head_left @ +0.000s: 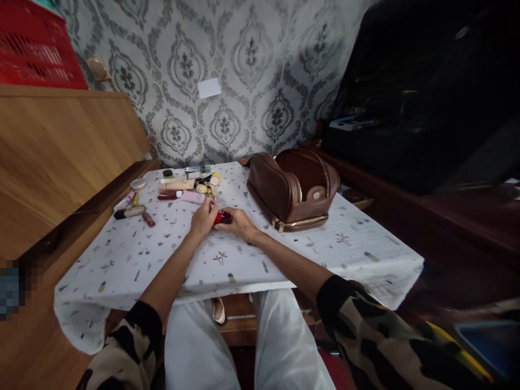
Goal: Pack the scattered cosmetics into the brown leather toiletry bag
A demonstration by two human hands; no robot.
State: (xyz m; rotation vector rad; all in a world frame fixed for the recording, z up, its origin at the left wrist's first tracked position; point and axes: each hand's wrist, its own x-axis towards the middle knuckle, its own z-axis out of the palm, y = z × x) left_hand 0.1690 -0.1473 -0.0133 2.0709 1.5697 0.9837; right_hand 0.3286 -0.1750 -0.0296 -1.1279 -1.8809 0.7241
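A white, print-clothed tabletop (357,238) bore an open brown leather bag (270,189). Left of the bag, the left hand (203,219) and right hand (240,224) pinched a small, glossy red-and-dark container (220,217) between their fingers; this looked like two-handed handling, probably calling next for a steady grip.

Gry patt. wallpaper (227,27), brn wd furniture (60,141)

bit dim; upper r. v. dark, soft shadow on wall (260,76) nr it; edges stretched, lower r. blurry.
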